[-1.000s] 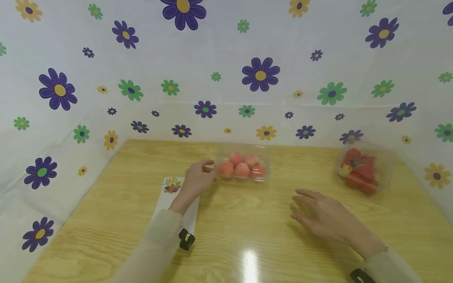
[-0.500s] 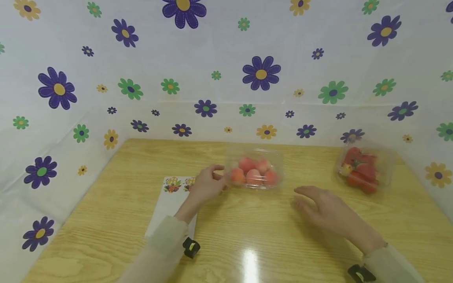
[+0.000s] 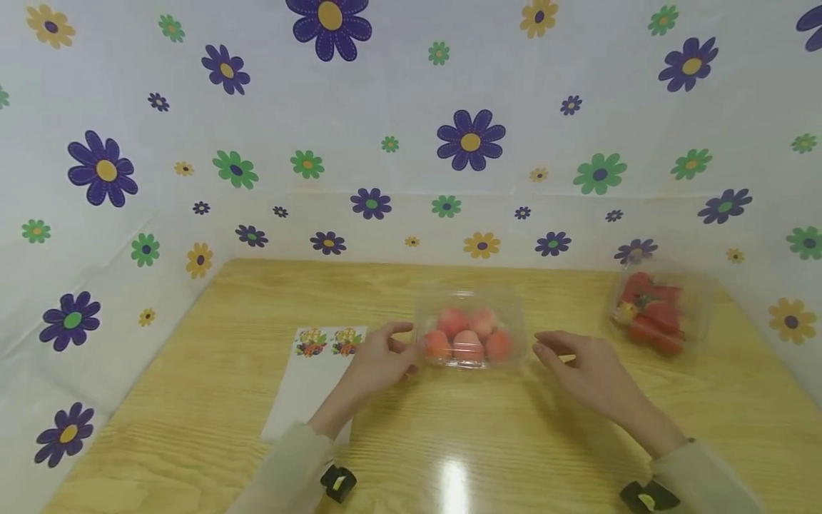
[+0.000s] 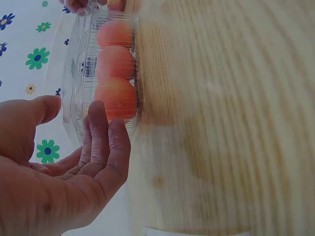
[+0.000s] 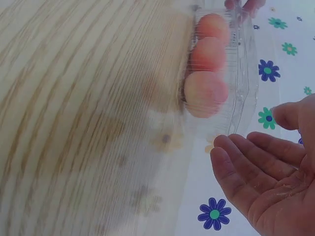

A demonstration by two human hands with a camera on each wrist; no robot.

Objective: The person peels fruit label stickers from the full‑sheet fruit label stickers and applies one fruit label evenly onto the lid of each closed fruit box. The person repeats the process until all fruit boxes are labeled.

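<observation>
A clear plastic clamshell box [image 3: 464, 365] holding several round, reddish-orange peaches [image 3: 469, 345] sits mid-table in the head view. At its left end is my left hand [image 3: 380, 360]. In the left wrist view, the extended fingers [image 4: 98, 132] overlap the box's end, and the thumb comes up to its upper edge. My right hand [image 3: 592, 371] is off the box's right end, fingers slightly bent and holding nothing. The right wrist view shows those fingertips [image 5: 224, 142] just short of the plastic, with the palm turned towards the box.
Another clear box [image 3: 696, 314] with red produce stands at the back right. A white sheet [image 3: 308, 403] with colourful fruit pictures lies left of centre, partly under my left forearm. The flowered cloth [image 3: 411, 171] rises along the back and sides of the wooden table [image 3: 193, 400].
The box of peaches has slid right and nearer to me along with my left hand. This uncovered more of the white sheet. My right hand has shifted only slightly.
</observation>
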